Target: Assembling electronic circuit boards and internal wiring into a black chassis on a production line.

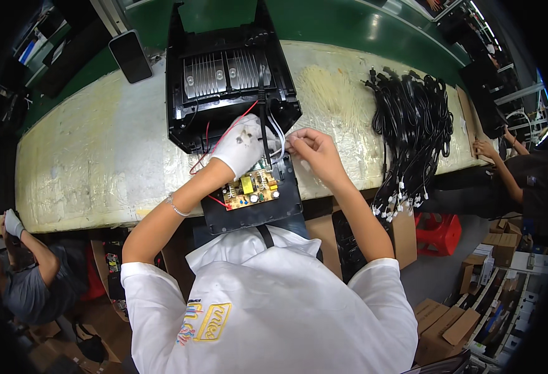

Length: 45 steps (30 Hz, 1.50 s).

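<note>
**At frame centre: hands on the wires**

Mid-frame, the gloved left hand presses closed on wires above the circuit board. Just right, the bare right hand pinches the white wires between fingertips, over the black housing.

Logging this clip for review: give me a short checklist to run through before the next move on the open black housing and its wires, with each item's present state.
1. Open black plastic housing lies flat on the pale bench: ok.
2. Gloved left hand rests on the wires: ok.
3. Bare right hand pinches thin white wires: ok.
4. Orange circuit board sits uncovered in the housing: ok.
5. Wire ends seated in connectors: cannot tell.
6. Bundle of black cables lies apart from both hands: ok.
</note>
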### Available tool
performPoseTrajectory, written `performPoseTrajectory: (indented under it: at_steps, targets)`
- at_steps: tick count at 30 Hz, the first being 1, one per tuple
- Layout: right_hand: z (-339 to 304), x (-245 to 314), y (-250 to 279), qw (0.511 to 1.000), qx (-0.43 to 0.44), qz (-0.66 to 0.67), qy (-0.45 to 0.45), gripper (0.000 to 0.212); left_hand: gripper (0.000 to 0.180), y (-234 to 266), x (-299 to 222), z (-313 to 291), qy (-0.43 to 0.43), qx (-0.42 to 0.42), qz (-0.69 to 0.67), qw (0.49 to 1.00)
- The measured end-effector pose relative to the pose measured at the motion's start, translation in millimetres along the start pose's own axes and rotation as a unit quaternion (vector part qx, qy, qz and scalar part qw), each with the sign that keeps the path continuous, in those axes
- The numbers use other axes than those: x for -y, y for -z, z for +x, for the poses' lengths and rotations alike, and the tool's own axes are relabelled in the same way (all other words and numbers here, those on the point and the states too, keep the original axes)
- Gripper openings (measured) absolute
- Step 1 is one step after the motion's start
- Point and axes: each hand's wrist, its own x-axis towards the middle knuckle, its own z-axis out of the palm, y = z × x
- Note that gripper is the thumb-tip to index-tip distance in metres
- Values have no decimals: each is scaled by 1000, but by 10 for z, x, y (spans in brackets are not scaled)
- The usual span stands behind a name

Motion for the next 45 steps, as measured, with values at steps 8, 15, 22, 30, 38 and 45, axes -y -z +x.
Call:
performPoseTrajectory:
  at_steps: [8, 15, 22, 30, 38, 45]
  targets:
    - [-78, 216, 103, 702, 11, -606, 374, 17, 13, 74, -65, -66, 17, -52, 48, 997]
    - [-34, 446, -363, 572, 75, -559, 596, 20, 12, 88, -54, -193, -32, -157, 45, 986]
    - [39, 279, -273, 602, 85, -574, 548, 19, 10, 245, -201, -450, -44, -127, 63, 989]
    - [-78, 66, -240, 803, -56, -403, 436, 23, 18, 85, -303, -152, -117, -139, -68, 981]
    - [-97, 93, -156, 859, -76, -346, 369, 15, 49, 201, -301, -271, -183, -134, 120, 967]
    - [-81, 116, -159, 857, -79, -352, 368, 14, 48, 279, -382, -259, -139, -69, 169, 973]
